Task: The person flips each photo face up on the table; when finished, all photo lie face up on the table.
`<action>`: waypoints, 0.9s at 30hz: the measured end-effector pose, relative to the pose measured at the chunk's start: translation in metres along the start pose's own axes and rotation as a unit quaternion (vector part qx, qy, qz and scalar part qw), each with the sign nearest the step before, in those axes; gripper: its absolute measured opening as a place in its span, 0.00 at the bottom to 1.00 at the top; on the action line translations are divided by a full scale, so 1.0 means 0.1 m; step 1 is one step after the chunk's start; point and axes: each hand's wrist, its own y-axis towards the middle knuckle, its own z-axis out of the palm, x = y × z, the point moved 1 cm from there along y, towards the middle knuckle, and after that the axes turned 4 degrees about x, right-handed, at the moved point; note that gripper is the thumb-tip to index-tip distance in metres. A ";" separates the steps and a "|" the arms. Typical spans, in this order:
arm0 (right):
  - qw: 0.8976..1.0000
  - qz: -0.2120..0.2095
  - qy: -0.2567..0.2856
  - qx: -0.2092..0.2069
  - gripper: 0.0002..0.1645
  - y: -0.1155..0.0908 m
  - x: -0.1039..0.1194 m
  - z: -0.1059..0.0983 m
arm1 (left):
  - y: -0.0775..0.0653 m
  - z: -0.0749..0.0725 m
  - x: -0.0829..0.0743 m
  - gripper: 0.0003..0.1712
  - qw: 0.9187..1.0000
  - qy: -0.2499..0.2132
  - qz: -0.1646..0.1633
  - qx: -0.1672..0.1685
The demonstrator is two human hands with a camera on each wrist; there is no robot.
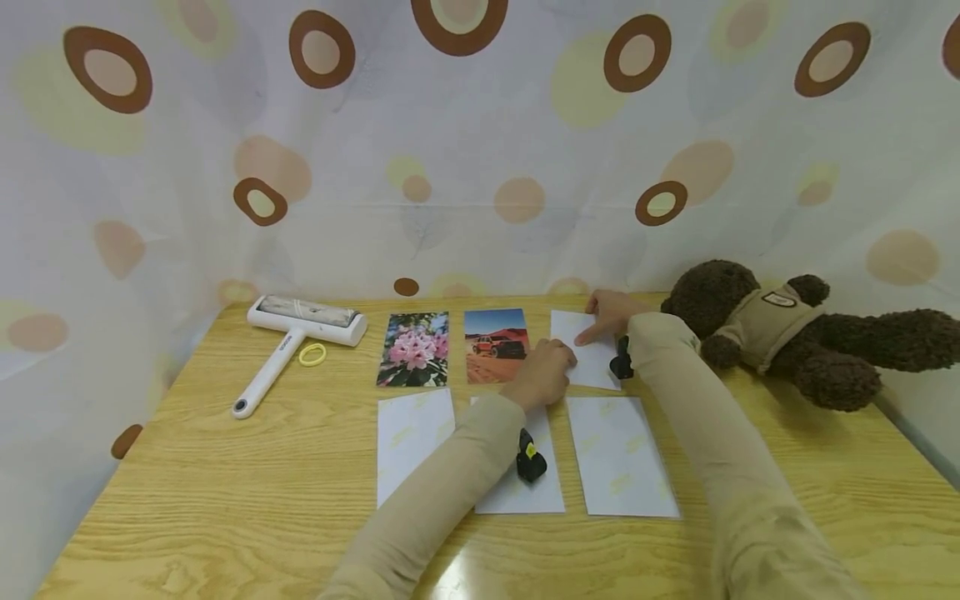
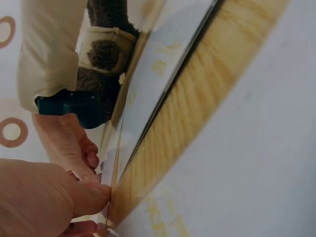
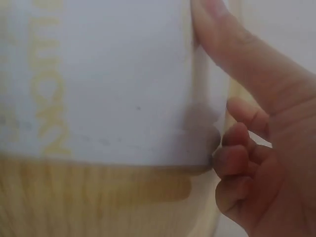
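Table — hands at far white card edges.

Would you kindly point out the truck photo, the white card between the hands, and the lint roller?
Truck photo (image 1: 497,346): head view, on the pictured truck.
White card (image 1: 592,364): head view, on its bare lower area.
Lint roller (image 1: 290,343): head view, on its upper handle.

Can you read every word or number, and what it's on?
"LUCKY": yellow print on the white rectangular card by the right hand.
Too small: grey lettering on the white plastic roller; badge on the brown plush bear's beige shirt.
Too blurred: yellow marks on the other white cards.
No readable numbers.
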 end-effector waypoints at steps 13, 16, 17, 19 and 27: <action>0.997 -0.041 -0.039 -0.051 0.42 -0.04 0.03 0.00 | -0.04 -0.01 -0.03 0.16 1.000 -0.015 -0.013 -0.008; 0.998 -0.035 -0.031 -0.047 0.44 -0.03 0.02 0.01 | -0.02 -0.01 -0.03 0.16 1.000 -0.013 -0.014 -0.006; 0.998 -0.030 -0.025 -0.042 0.45 -0.03 0.01 0.01 | -0.02 0.00 -0.03 0.16 1.000 -0.012 -0.013 -0.003; 0.999 -0.020 -0.007 -0.031 0.47 -0.04 -0.01 0.02 | -0.02 0.01 -0.03 0.17 1.000 -0.010 -0.012 0.005; 0.997 -0.041 -0.002 -0.061 0.48 -0.11 -0.03 0.07 | -0.03 -0.01 -0.05 0.28 0.999 -0.013 -0.039 -0.023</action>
